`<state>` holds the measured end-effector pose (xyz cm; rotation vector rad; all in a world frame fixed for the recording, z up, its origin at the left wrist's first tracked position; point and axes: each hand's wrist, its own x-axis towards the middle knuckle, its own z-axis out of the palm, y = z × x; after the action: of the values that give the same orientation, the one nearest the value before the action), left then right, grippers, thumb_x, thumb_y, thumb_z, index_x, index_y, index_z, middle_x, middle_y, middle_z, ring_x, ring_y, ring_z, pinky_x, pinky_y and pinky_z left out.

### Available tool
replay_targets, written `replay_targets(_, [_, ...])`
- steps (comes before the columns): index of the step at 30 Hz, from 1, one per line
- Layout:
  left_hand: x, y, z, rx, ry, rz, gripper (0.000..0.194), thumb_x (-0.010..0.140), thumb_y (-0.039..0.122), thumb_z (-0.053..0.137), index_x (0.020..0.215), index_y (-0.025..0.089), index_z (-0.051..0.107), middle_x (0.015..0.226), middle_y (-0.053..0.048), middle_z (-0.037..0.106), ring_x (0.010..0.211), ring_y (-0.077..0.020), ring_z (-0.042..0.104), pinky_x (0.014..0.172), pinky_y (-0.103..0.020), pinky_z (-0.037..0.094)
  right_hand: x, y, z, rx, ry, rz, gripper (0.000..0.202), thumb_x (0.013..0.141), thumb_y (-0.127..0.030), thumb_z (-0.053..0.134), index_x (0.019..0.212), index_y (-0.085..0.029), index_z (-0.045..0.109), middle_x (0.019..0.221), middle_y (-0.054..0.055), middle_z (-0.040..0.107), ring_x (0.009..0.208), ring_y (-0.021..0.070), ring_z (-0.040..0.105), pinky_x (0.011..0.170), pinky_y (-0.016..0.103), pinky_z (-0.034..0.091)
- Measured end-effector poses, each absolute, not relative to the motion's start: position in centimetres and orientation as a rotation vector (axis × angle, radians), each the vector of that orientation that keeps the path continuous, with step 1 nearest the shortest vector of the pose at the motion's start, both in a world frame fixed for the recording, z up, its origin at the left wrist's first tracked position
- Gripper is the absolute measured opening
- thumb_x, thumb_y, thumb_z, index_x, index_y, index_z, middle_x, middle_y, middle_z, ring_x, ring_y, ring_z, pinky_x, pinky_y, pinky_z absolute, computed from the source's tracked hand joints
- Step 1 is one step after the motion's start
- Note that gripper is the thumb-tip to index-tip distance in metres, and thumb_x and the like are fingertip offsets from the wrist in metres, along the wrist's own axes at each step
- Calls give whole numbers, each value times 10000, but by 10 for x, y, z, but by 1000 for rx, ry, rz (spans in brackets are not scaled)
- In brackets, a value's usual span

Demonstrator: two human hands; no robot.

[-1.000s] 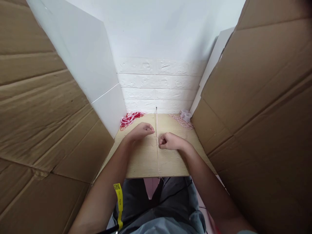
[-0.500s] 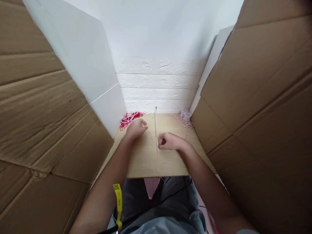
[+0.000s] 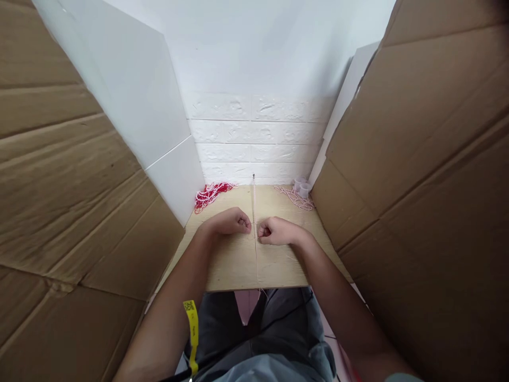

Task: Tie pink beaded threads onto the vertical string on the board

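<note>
A thin pale cord (image 3: 256, 265) runs down the middle of the wooden board (image 3: 233, 268), from a small dark peg (image 3: 253, 175) at the back past the front edge. Close on the cord's left side, my left hand (image 3: 235, 220) is closed in a pinch near a fine thread. My right hand (image 3: 273, 231) is closed just right of the cord, its fingertips pinching a fine thread beside it. The thread is very thin and its ends are hard to make out.
Red and white cords (image 3: 210, 196) lie in a heap at the back left. Pink cords (image 3: 296, 198) and clear plastic rings (image 3: 303, 187) sit at the back right. Cardboard walls (image 3: 87, 201) flank both sides, and a white brick-pattern wall (image 3: 222, 131) stands behind.
My left hand has come down and right to the cord, its fingers now closed more tightly. My right hand has stayed almost in place.
</note>
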<state>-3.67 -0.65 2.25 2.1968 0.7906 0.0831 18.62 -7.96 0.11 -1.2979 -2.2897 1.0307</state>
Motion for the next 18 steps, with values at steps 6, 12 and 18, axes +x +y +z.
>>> replay_targets(6, [-34,-11,26,2245,812,137,260,751,359,615,852,154,739,639,24,553,596,-117,436,569,-238,302,187,-80,2,-1326,-2301,1051,150,784,-294,700,779,-153,647,669,-35,593,584,90,467,543,224,327])
replay_targets(12, [-33,-11,28,2236,933,261,224,749,336,584,817,155,697,686,12,576,633,-132,474,590,-249,329,188,-81,2,-1313,-2283,1052,110,804,-252,668,784,-155,619,689,-31,587,597,93,466,552,225,325])
replay_targets(18, [-39,-2,22,2263,1179,373,206,741,291,548,823,173,695,785,-18,669,723,-173,576,640,-264,397,189,-82,3,-1304,-2276,1012,176,784,-256,695,732,-175,548,677,-41,552,599,96,452,550,227,322])
